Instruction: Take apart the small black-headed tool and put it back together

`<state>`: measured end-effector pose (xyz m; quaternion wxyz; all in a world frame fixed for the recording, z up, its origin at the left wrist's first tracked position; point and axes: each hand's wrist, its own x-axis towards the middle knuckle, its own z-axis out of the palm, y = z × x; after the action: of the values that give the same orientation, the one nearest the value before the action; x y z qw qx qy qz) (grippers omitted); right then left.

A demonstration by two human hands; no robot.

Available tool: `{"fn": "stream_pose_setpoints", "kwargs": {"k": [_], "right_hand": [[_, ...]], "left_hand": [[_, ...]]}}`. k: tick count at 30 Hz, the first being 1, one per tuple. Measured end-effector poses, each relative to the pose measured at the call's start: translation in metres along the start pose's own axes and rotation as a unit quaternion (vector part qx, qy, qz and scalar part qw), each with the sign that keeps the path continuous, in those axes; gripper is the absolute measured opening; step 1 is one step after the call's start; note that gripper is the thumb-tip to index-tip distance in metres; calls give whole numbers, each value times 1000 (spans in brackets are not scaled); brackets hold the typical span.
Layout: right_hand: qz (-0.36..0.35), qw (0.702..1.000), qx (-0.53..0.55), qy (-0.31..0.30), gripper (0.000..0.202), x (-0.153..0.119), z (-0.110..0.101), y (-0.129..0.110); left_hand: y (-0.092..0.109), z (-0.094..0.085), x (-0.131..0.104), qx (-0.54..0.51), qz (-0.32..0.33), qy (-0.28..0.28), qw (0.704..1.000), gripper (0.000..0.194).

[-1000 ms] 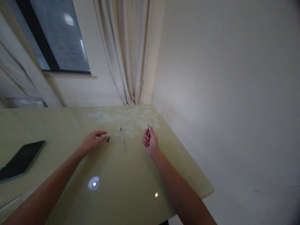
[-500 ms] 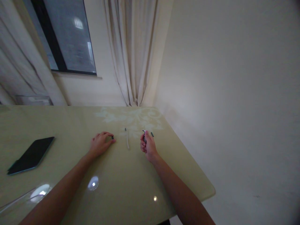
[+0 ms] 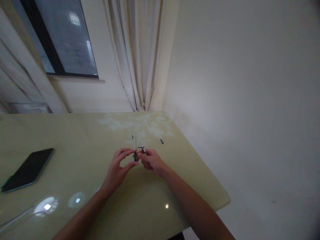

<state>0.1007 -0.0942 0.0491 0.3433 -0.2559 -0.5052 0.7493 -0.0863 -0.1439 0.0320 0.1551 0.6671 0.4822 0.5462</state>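
My left hand (image 3: 121,165) holds a small dark upright piece (image 3: 135,156) between thumb and fingertips, low over the table. Close against it, my right hand (image 3: 152,161) is closed around a small dark tool with a shiny, bent metal head (image 3: 142,148); its exact kind is too small to make out. Just beyond the fingers lies a thin white stick with a dark tip (image 3: 134,141), its near end hidden behind my left hand. Another small dark piece (image 3: 162,141) rests on the table, off to the right of both hands.
The pale glossy table (image 3: 190,180) has its right edge beside a plain wall (image 3: 240,116). A flat dark tablet or folder (image 3: 28,170) lies at the left. A pale cable (image 3: 16,218) shows at the lower left. Curtains (image 3: 140,60) hang behind the table.
My left hand has moved right with the dark piece, and my right hand has moved left with the tool, so the two now meet. The view has shifted slightly.
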Motion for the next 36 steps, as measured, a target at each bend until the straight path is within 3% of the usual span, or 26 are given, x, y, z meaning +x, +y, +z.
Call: {"fn": "stream_pose_setpoints", "kwargs": {"k": [6,14,26,29,31,36], "right_hand": [[17,999,17,-37,39,-2,4,3],[12,998,47,-49,33,-6,4,2],[-21,999,-22,-10,33,-3,0,6],[-54,993,-100,17,31,-4,-4,3],[-90,981,-171,32,28,-6,-6,-2],[-235,903,-354,57,10,-12,-9,-16]], "left_hand": [[1,2,-2,-75,-11,-13,997,33],[6,3,-3,-100,-6,-17,995,33],[8,2,-4,-114,-16,-36,993,40],[12,-1,-2,-157,-71,-38,984,45],[17,-4,1,-193,-152,-38,969,40],[25,-7,4,-300,-358,-132,874,51]]}}
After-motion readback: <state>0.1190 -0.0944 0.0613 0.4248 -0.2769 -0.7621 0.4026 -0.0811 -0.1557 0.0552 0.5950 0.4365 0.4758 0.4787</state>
